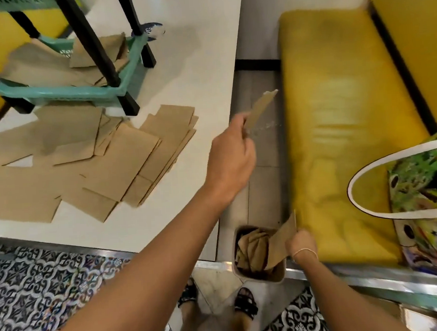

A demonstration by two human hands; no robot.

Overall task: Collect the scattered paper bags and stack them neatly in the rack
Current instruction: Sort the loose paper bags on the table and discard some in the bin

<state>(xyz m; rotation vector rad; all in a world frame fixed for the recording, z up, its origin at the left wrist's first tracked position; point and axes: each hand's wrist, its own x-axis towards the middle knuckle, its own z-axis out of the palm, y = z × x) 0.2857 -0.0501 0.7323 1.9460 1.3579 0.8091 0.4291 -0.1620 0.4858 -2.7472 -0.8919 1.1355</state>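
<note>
Reaching fwd, your left hand (231, 154) pinches a flat brown paper bag (260, 110); right hand (302, 244) grips another brown bag (282, 240) over the bin (257, 278).

Both hands grip paper bags: left hand (231, 155) one bag (260, 110), right hand (302, 244) another (283, 240).

A white table (201, 64) fills the upper left of the frame. On it stands a teal rack (80, 93) with black legs, at the top left, and loose brown paper bags (105, 167) lie spread flat and overlapping below the rack, toward the table's near edge.
</note>
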